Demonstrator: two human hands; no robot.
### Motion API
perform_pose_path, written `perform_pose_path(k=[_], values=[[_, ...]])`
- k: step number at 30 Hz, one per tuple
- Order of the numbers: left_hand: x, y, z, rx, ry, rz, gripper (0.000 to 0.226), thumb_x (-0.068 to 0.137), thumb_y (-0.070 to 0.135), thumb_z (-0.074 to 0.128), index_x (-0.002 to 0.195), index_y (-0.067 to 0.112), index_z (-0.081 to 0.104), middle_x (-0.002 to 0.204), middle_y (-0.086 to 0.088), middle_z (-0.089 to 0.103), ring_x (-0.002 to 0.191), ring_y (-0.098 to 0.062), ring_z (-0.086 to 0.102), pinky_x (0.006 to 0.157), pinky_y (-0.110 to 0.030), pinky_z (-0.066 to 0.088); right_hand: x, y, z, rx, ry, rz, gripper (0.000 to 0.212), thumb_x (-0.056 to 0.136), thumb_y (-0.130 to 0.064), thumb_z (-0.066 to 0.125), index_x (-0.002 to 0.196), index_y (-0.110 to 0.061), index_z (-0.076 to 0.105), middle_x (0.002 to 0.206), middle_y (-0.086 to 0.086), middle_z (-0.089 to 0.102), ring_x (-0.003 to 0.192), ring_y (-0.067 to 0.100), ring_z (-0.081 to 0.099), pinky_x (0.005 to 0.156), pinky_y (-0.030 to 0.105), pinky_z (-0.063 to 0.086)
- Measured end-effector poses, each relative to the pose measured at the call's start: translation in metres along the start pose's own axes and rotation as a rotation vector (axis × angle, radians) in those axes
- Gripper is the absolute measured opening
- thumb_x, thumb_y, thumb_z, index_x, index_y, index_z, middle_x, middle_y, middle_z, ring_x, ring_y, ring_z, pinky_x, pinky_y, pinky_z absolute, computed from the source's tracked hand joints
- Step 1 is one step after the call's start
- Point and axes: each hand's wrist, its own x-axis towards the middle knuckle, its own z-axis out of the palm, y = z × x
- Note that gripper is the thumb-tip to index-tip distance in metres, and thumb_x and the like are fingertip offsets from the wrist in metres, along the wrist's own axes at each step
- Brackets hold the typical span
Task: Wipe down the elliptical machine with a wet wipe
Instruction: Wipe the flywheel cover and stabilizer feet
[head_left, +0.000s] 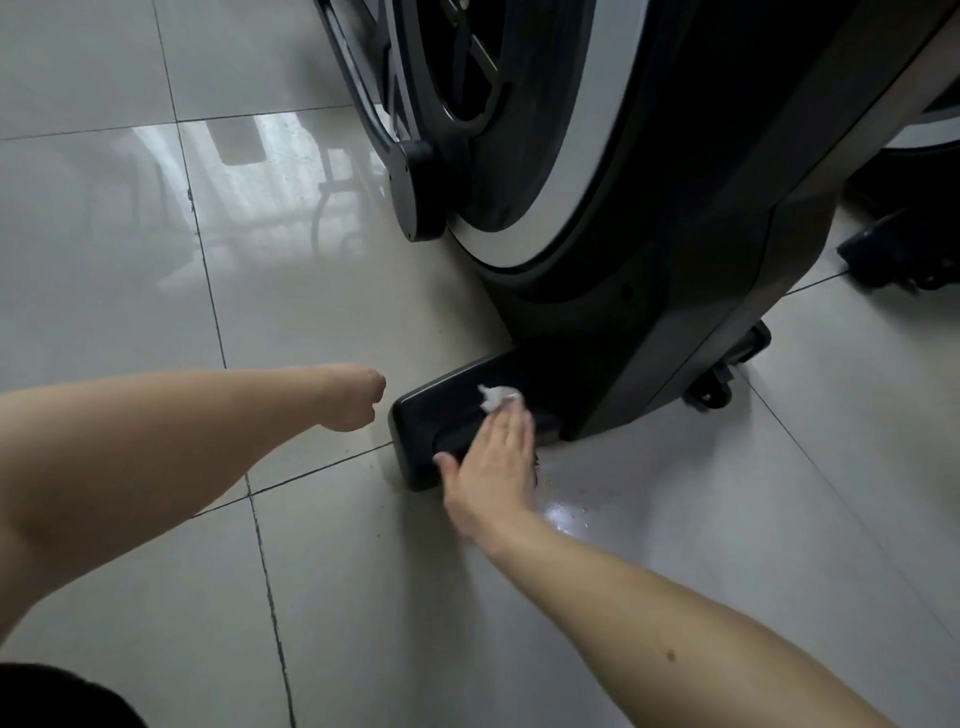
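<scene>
The elliptical machine (675, 218) is black with a white-rimmed flywheel housing and fills the upper right. Its black base foot (431, 410) juts out onto the floor at centre. My right hand (493, 467) lies flat on this foot with straight fingers and presses a crumpled white wet wipe (496, 397) against the plastic; the wipe shows just past my fingertips. My left hand (353, 397) hovers above the floor to the left of the foot, fingers curled under into a fist, holding nothing that I can see.
Glossy pale floor tiles (156, 260) with dark grout lines surround the machine. A small transport wheel (709, 395) sits at the base's right side, and another black foot (904, 254) at far right. A wet shiny patch (563, 517) lies beside my right wrist.
</scene>
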Motion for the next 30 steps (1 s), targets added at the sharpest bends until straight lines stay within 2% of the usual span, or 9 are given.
perform_pose_path(k=[5,9,13,18,21,24,26,28,30], values=[[-0.005,0.007,-0.001,0.02,0.002,0.003,0.042,0.1,0.018,0.048,0.141,0.015,0.05,0.139,-0.006,0.056,0.125,-0.029,0.056,0.101,-0.033,0.047,-0.013,0.005,0.011,0.057,-0.022,-0.263,0.088,0.106,-0.054,0.029,0.157,0.009,-0.006,0.167,0.025,-0.014,0.155,0.033,-0.019,0.126,0.045,-0.013],[-0.009,0.007,-0.001,0.021,0.002,0.026,0.04,0.099,0.018,0.049,0.138,0.014,0.052,0.137,-0.007,0.058,0.122,-0.029,0.057,0.1,-0.035,0.048,0.017,0.059,-0.002,0.052,0.025,-0.046,0.087,0.105,-0.057,0.028,0.159,0.004,-0.003,0.169,0.019,-0.005,0.157,0.029,-0.011,0.128,0.043,-0.004],[-0.016,0.007,-0.006,0.03,0.012,0.019,0.04,0.1,0.018,0.048,0.138,0.012,0.053,0.137,-0.007,0.057,0.124,-0.03,0.056,0.101,-0.035,0.048,0.013,0.048,-0.001,0.077,0.024,-0.026,0.087,0.105,-0.055,0.027,0.158,0.008,-0.002,0.168,0.023,-0.006,0.156,0.032,-0.012,0.127,0.043,-0.007],[-0.017,0.012,-0.009,0.042,0.011,0.027,0.039,0.1,0.018,0.048,0.138,0.01,0.053,0.138,-0.008,0.057,0.124,-0.03,0.057,0.101,-0.034,0.048,-0.028,-0.008,0.025,0.137,-0.03,-0.362,0.086,0.105,-0.046,0.037,0.156,0.011,-0.003,0.166,0.026,-0.014,0.155,0.035,-0.017,0.122,0.038,-0.02],[-0.02,0.018,-0.01,0.047,0.02,0.037,0.039,0.101,0.018,0.047,0.138,0.01,0.053,0.138,-0.008,0.057,0.125,-0.029,0.056,0.099,-0.031,0.046,-0.022,0.005,0.019,0.08,-0.014,-0.434,0.08,0.108,-0.043,0.032,0.158,0.008,-0.003,0.167,0.023,-0.012,0.156,0.032,-0.015,0.114,0.033,-0.028],[-0.023,0.02,-0.008,0.067,-0.003,0.055,0.038,0.101,0.019,0.047,0.137,0.01,0.054,0.136,-0.008,0.058,0.123,-0.029,0.057,0.099,-0.032,0.046,0.009,0.042,0.006,0.027,0.051,-0.214,0.076,0.108,-0.045,0.021,0.158,0.007,-0.002,0.168,0.023,-0.008,0.157,0.032,-0.011,0.124,0.04,-0.015],[-0.024,0.018,-0.007,0.073,-0.021,0.052,0.037,0.101,0.02,0.047,0.136,0.01,0.054,0.135,-0.008,0.059,0.122,-0.03,0.058,0.098,-0.032,0.047,0.025,0.058,-0.003,0.089,0.08,-0.047,0.076,0.108,-0.043,0.029,0.159,0.006,0.0,0.169,0.019,-0.002,0.157,0.03,-0.008,0.127,0.041,-0.004],[-0.026,0.015,-0.008,0.065,-0.038,0.044,0.038,0.101,0.02,0.047,0.136,0.009,0.054,0.135,-0.008,0.059,0.122,-0.03,0.058,0.099,-0.034,0.047,0.026,0.052,-0.007,0.166,0.125,-0.033,0.072,0.105,-0.028,0.041,0.159,0.006,0.008,0.169,0.017,0.008,0.157,0.031,-0.001,0.128,0.04,0.003],[-0.026,0.012,-0.008,0.061,-0.041,0.037,0.038,0.101,0.019,0.046,0.137,0.009,0.054,0.136,-0.008,0.058,0.122,-0.029,0.058,0.1,-0.034,0.048,0.019,0.039,-0.005,0.26,0.193,-0.119,0.066,0.093,-0.006,0.051,0.154,0.005,0.027,0.161,0.017,0.028,0.149,0.034,0.022,0.125,0.039,0.02]])
